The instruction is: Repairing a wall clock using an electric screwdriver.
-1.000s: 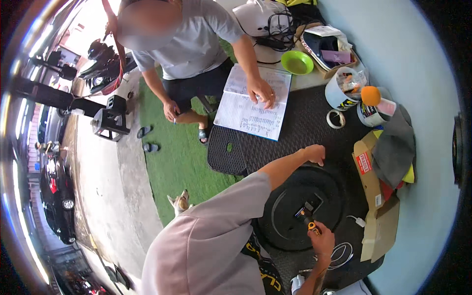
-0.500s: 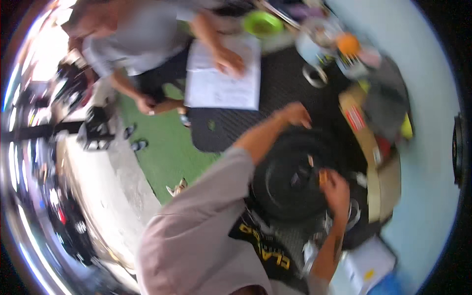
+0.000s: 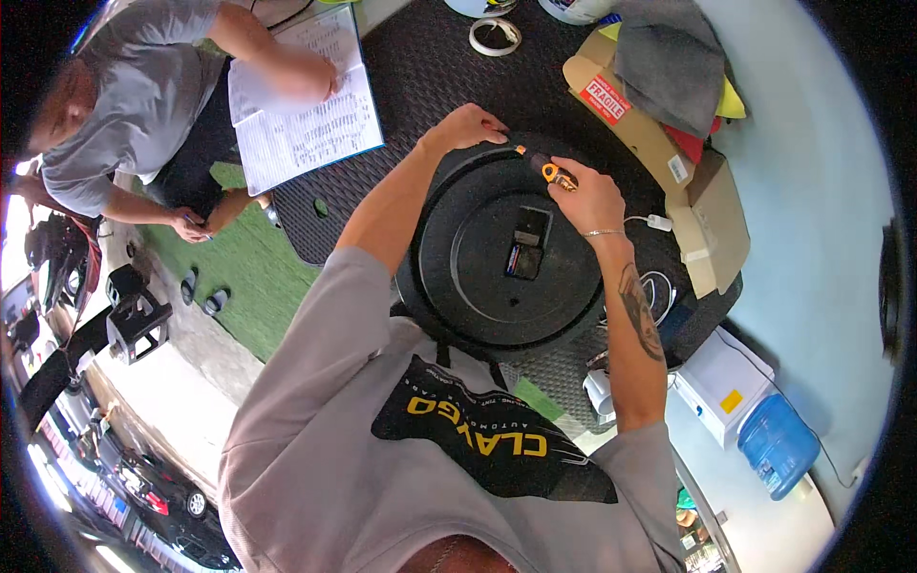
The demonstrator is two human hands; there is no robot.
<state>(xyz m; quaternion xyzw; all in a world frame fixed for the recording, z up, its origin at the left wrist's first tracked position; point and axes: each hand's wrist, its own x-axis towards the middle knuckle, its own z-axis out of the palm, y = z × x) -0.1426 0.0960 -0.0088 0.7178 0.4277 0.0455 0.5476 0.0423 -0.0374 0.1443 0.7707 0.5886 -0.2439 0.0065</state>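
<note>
A large round black piece [image 3: 478, 296] with a raised rim lies in front of me, with a rectangular recess [image 3: 526, 244] in its middle. My right hand [image 3: 592, 198] is closed round a black-and-orange handled tool [image 3: 558, 176], its narrow end pointing left over the piece's far rim. The kind of tool is not clear. At that same far rim, left of the tool's tip, my left hand [image 3: 466, 127] has thumb and fingers drawn together. What it pinches is dark and hard to make out.
The piece rests on a black textured table [image 3: 420, 67]. Right of it are an opened cardboard box [image 3: 702, 220], a grey cloth [image 3: 669, 67] and white cables [image 3: 657, 286]. A roll of tape [image 3: 495, 36] lies at the back. Far left, a person [image 3: 143, 115] leans over an open notebook [image 3: 306, 143].
My right hand has moved from the piece's right side to its far rim with the tool. The left hand has come to the far rim too. My view has shifted and sharpened.
</note>
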